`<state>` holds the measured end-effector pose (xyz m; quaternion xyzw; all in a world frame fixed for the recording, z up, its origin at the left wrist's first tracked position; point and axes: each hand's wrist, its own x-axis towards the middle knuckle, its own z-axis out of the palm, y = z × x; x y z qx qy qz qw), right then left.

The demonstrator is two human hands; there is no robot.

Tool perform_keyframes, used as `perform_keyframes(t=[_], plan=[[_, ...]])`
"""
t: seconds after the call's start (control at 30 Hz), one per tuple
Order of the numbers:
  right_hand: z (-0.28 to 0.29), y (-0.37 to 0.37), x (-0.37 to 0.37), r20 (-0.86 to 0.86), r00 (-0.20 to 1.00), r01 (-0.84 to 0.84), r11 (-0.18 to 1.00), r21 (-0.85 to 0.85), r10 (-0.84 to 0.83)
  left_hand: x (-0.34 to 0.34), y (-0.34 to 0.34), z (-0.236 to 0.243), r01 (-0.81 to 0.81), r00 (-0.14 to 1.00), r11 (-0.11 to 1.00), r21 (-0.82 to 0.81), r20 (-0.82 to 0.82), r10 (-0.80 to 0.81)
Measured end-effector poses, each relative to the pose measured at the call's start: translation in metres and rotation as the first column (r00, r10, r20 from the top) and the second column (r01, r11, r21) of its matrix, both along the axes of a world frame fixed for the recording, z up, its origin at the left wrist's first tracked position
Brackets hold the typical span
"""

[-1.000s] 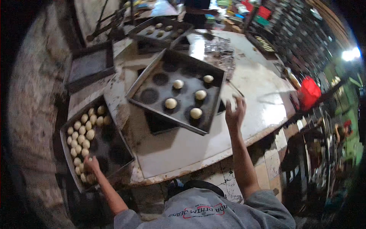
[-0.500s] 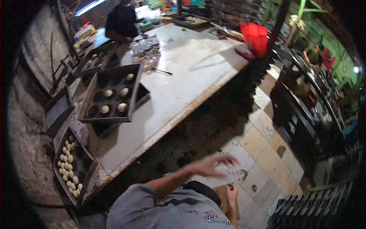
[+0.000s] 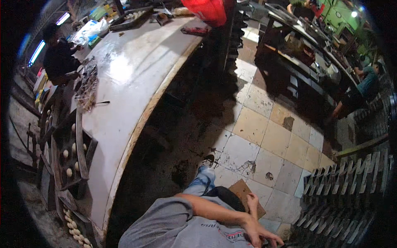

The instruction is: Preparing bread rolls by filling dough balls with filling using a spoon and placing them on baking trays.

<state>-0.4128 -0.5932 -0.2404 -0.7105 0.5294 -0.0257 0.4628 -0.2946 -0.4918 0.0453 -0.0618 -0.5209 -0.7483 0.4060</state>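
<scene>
My left arm crosses in front of my grey shirt, and my left hand (image 3: 258, 233) lies over at the right side of my body, fingers loosely spread and nothing visible in them. Just above it my right hand (image 3: 252, 202) has its fingers curled together; whatever they may hold is too small to make out. Behind the right hand is a flat brown board (image 3: 239, 189). I cannot tell whether the hand touches it. Part of the right forearm is hidden behind the left one.
A long white-topped table (image 3: 124, 103) runs along the left, with dark trays (image 3: 82, 159) of pale dough balls (image 3: 69, 171). A person (image 3: 60, 62) stands at its far side. Metal racks (image 3: 343, 177) stand at right on the tiled floor (image 3: 248, 124). Another person (image 3: 364, 84) bends at far right.
My view has swung right, so the table and trays sit further left. My left hand has moved from above the right hand to below it, across my body.
</scene>
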Motion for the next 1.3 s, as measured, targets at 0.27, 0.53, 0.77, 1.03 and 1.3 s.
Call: perform_keyframes(t=[0.27, 0.53, 0.77, 1.03, 1.3], plan=[[-0.007, -0.086, -0.050, -0.368, 0.924, 0.196, 0.957, 0.214, -0.107, 0.084, -0.090, -0.011, 0.001, 0.971, 0.988, 0.154, -0.237, 0.036], [-0.099, -0.221, -0.038, -0.280, 0.934, -0.152, 0.956, 0.252, 0.222, 0.048, -0.227, -0.097, -0.155, 0.954, 0.929, 0.336, -0.192, 0.228], [-0.232, -0.408, -0.055, -0.144, 0.841, -0.482, 0.844, 0.234, 0.521, 0.192, -0.333, -0.171, -0.331, 0.901, 0.822, 0.464, -0.101, 0.421], [-0.287, -0.499, -0.103, -0.028, 0.634, -0.757, 0.627, 0.183, 0.773, 0.193, -0.430, -0.225, -0.457, 0.805, 0.658, 0.598, -0.035, 0.592], [-0.350, -0.517, -0.123, 0.035, 0.455, -0.890, 0.455, -0.002, 0.890, 0.198, -0.452, -0.292, -0.520, 0.758, 0.577, 0.630, 0.029, 0.651]])
